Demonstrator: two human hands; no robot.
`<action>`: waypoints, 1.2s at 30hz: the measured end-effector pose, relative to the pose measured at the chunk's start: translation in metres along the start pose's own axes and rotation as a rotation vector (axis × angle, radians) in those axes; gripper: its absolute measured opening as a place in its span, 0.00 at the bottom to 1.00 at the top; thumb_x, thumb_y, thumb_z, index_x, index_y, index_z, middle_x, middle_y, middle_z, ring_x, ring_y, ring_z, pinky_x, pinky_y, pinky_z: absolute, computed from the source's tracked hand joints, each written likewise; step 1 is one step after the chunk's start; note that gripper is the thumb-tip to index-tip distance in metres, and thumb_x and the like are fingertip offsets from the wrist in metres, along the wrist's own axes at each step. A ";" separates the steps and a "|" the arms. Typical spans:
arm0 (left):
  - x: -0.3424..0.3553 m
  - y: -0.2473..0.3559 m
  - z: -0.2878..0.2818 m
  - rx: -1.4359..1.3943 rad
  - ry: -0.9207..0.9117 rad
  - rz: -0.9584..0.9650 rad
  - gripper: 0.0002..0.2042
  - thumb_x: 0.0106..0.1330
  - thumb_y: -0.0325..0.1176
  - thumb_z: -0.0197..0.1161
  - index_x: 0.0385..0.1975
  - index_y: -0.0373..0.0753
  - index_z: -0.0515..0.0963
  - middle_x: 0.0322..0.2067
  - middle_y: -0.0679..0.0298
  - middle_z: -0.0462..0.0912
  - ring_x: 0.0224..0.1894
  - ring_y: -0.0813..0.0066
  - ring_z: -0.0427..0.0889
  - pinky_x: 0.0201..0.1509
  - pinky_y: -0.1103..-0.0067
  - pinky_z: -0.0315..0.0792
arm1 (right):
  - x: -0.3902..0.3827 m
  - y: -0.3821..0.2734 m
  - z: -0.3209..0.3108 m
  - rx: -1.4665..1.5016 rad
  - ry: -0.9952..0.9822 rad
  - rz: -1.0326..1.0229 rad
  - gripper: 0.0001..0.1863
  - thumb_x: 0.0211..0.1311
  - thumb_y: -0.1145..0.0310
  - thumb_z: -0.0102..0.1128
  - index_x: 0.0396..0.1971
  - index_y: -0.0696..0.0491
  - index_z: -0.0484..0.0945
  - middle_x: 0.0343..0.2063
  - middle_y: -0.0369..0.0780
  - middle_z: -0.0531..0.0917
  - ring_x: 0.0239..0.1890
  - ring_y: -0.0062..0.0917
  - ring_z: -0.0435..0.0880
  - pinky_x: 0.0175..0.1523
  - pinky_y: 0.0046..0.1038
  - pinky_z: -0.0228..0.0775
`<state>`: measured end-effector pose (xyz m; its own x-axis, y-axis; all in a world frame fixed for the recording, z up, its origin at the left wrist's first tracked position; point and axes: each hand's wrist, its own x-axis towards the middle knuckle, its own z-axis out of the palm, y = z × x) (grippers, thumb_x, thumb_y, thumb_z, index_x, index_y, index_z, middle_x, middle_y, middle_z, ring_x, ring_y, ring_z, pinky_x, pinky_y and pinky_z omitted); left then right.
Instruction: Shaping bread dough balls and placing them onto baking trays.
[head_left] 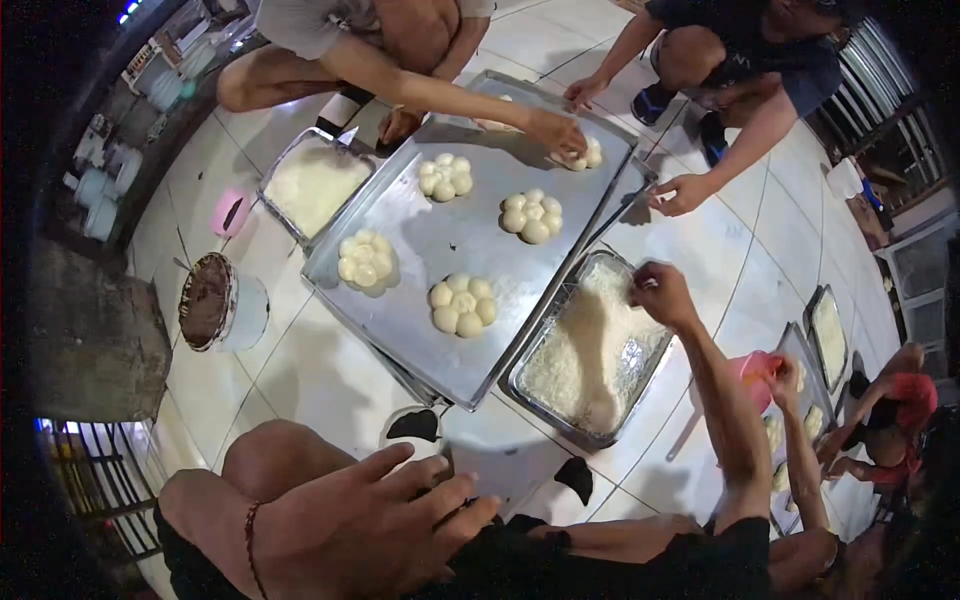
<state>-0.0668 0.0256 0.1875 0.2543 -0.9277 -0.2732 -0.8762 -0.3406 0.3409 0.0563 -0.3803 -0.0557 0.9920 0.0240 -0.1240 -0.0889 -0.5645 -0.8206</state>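
Observation:
My left hand [385, 520] hangs over my knee in the foreground, fingers spread, with a cord bracelet at the wrist and nothing in its grasp. My right hand [662, 295] is above the far right part of a metal tray of pale shreds [560, 365]. Its fingers are curled together; whatever they hold, if anything, is hidden. A rounded pale lump [600, 410] lies at that tray's near end. Beside it, a large metal baking tray [410, 255] bears several flower-shaped clusters of dough balls, among them a near cluster [463, 305] and a middle one [532, 216].
Across the tray, one person's hand [560, 135] touches a dough cluster; another person's hand [685, 193] hovers by the far right corner. At left stand a pale-filled tray [318, 185], a pink cup [230, 213] and a bucket of brown filling [245, 315]. More people and trays [828, 335] are at right.

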 end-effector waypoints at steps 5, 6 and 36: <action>-0.009 0.001 0.015 0.121 0.083 -0.027 0.24 0.65 0.36 0.53 0.62 0.44 0.63 0.57 0.59 0.69 0.56 0.64 0.74 0.58 0.71 0.71 | 0.121 -0.028 0.081 -0.367 0.111 -0.320 0.08 0.42 0.70 0.61 0.22 0.59 0.77 0.18 0.47 0.79 0.20 0.49 0.74 0.28 0.41 0.67; -0.006 0.003 0.008 0.099 0.074 -0.039 0.24 0.65 0.36 0.53 0.62 0.44 0.63 0.57 0.59 0.69 0.56 0.64 0.73 0.58 0.71 0.71 | 0.143 -0.024 0.098 -0.481 0.225 -0.284 0.06 0.46 0.73 0.57 0.23 0.60 0.79 0.21 0.48 0.81 0.21 0.43 0.77 0.30 0.40 0.68; -0.002 -0.006 -0.015 -0.021 -0.100 -0.074 0.23 0.66 0.38 0.50 0.60 0.40 0.64 0.56 0.57 0.69 0.59 0.63 0.68 0.63 0.70 0.65 | -0.087 0.039 0.065 -0.415 0.053 -0.206 0.05 0.51 0.72 0.61 0.25 0.58 0.80 0.24 0.44 0.83 0.22 0.39 0.79 0.29 0.34 0.70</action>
<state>-0.0555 0.0271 0.1988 0.2754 -0.8803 -0.3863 -0.8472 -0.4121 0.3352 -0.0390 -0.3509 -0.1127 0.9894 0.1342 0.0551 0.1428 -0.8352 -0.5311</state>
